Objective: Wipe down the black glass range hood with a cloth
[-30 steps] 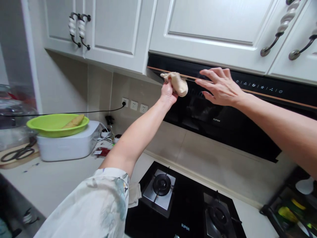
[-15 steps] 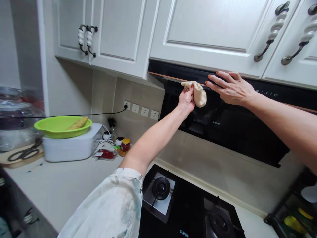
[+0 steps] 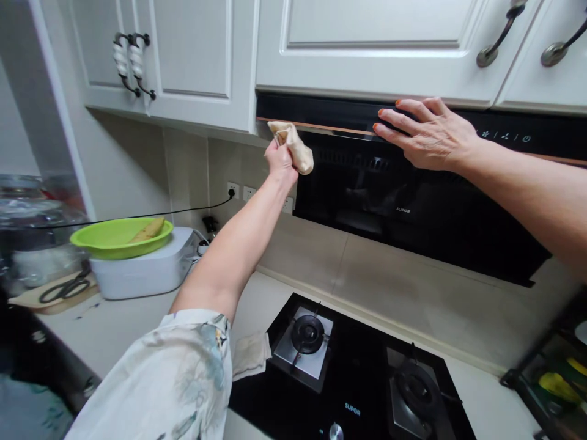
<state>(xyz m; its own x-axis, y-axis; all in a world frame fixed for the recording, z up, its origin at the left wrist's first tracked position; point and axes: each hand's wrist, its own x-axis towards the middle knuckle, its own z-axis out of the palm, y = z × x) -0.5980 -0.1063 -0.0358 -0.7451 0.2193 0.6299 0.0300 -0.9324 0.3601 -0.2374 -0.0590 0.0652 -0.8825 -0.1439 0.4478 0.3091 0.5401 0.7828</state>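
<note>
My left hand (image 3: 280,164) grips a bunched beige cloth (image 3: 293,145) and presses it against the left end of the black range hood (image 3: 413,208), at the thin copper trim line. My right hand (image 3: 428,133) lies flat with fingers spread on the upper front of the hood, to the right of the cloth and left of the touch controls (image 3: 504,135). A floral sleeve covers my left upper arm.
White cabinets (image 3: 367,43) hang directly above the hood. Below is a black gas hob (image 3: 348,379) with two burners and a folded cloth (image 3: 250,354) at its left edge. On the counter left stand a white box (image 3: 142,269) with a green bowl (image 3: 119,235), scissors (image 3: 64,287), and a wall socket strip.
My left hand carried the cloth right along the hood, then back left to its left end. My right hand stayed spread on the hood front, and the camera view shifted.
</note>
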